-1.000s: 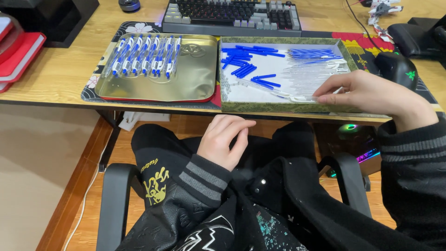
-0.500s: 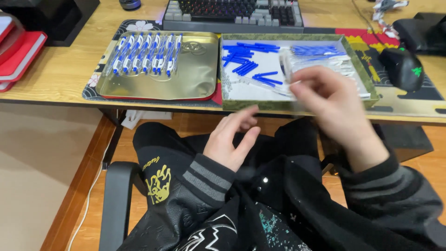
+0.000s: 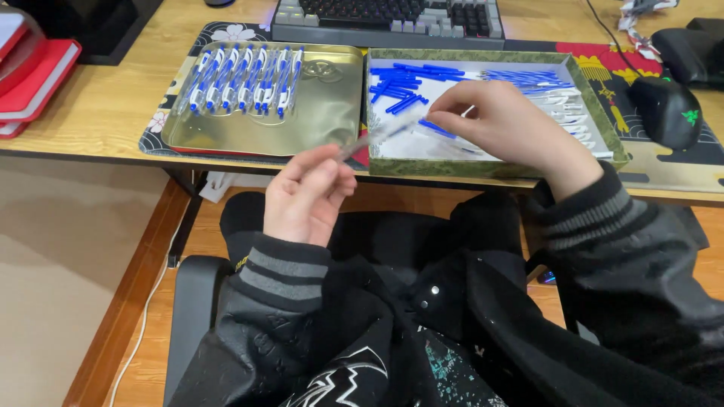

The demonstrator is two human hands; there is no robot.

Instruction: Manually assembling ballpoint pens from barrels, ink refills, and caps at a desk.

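Holding a clear pen barrel between both hands above the bench edge: my left hand pinches its lower end, my right hand grips the upper end. Light, stiff, probably slippery plastic; best gripped mid-barrel.

My left hand is raised in front of my lap, near me, with its back turned toward me and the knuckles up. Its fingers are curled, and the thumb and fingertips are pinched together at the top, pointing up and to the right. My right hand reaches farther out and sits higher, palm down, wrist angled back toward my right side. Its fingers bend leftward, thumb and forefinger pressed close. Both forearms are in dark sleeves with grey striped cuffs. The two hands are near each other but not touching.
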